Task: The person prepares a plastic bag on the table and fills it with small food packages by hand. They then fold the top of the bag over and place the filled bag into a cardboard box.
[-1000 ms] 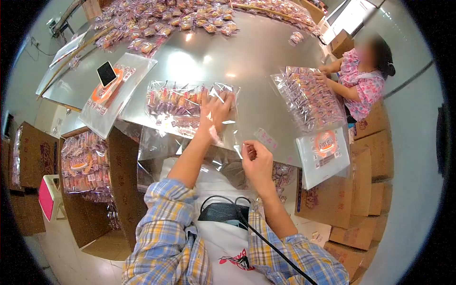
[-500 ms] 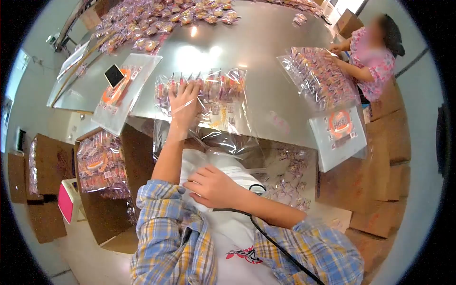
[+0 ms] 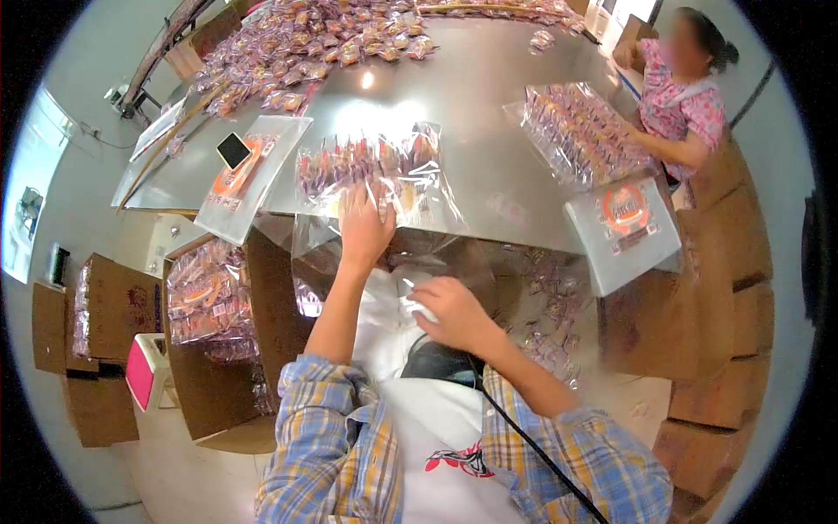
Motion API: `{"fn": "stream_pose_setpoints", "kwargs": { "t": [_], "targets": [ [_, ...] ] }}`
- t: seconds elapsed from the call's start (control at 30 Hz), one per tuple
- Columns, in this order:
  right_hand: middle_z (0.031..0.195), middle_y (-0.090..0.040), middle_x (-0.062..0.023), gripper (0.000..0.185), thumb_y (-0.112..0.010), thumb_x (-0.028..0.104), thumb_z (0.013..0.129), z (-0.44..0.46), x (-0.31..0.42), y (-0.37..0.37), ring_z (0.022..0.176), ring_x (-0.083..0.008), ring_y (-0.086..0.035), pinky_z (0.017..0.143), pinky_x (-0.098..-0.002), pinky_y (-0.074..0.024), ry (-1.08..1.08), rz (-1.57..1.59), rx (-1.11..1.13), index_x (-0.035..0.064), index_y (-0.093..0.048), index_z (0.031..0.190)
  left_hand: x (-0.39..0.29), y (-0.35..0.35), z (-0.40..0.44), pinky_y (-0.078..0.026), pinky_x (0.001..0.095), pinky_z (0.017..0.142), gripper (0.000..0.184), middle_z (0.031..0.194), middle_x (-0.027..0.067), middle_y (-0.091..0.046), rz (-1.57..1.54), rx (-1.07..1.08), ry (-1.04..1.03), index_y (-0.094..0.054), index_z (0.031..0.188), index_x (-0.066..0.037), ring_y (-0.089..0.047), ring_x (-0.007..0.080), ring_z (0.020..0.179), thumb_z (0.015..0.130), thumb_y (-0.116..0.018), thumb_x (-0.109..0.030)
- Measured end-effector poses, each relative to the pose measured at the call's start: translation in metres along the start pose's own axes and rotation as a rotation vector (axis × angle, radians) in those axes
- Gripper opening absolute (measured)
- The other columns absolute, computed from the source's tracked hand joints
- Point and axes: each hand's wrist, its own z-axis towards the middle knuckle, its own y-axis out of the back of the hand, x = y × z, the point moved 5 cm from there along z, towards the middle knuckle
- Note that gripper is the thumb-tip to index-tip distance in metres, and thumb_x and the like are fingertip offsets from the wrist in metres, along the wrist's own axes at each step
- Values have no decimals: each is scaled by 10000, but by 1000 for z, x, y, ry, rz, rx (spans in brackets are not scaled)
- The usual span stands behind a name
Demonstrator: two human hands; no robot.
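Note:
A clear plastic bag lies at the near table edge, its lower part hanging over. Inside it are rows of small wrapped snacks, with a gap towards the right side. My left hand rests on the bag just below the snacks, fingers stretched out and open. Close to my body, above my lap, is my right hand. Its fingers are loosely curved and apart from the thumb, with no object visible in them.
A heap of wrapped snacks covers the far left of the metal table. Stacked printed bags with a small black device lie left. Rightward are a filled bag, more bags and a co-worker. An open carton stands lower left.
My left hand has slid down from the snacks towards the table edge. My right hand has shifted right and slightly up. The co-worker's one hand has lifted off the filled bag.

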Motion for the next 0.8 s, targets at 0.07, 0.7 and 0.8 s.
{"fn": "stream_pose_setpoints", "kwargs": {
  "t": [0.07, 0.7, 0.8],
  "targets": [
    [1163, -685, -146, 305, -736, 160, 824, -3, 4, 11, 1128, -356, -633, 991, -456, -494, -13, -11, -102, 50, -680, 1103, -4, 25, -23, -452, 487, 1031, 311, 1228, 173, -680, -191, -25, 53, -688, 1162, -37, -624, 360, 1165, 880, -703, -168],
    [1433, -527, -299, 643, -650, 181, 868, 116, -65, -49, 1282, -451, -527, 1080, -514, -445, -341, -226, -47, -104, -487, 1420, 32, 15, -42, -476, 495, 1009, 434, 1378, 262, -590, -57, 21, 245, -623, 1314, 54, -559, 450, 1197, 897, -629, -67],
    [1255, -629, -230, 491, -642, 169, 872, 155, -82, -79, 1124, -393, -600, 940, -471, -502, -98, -378, -334, -70, -583, 1296, 59, -7, -18, -458, 508, 1033, 461, 1412, 254, -574, 22, -22, 227, -621, 1322, 40, -550, 453, 1223, 874, -648, -64]
  ]
}}
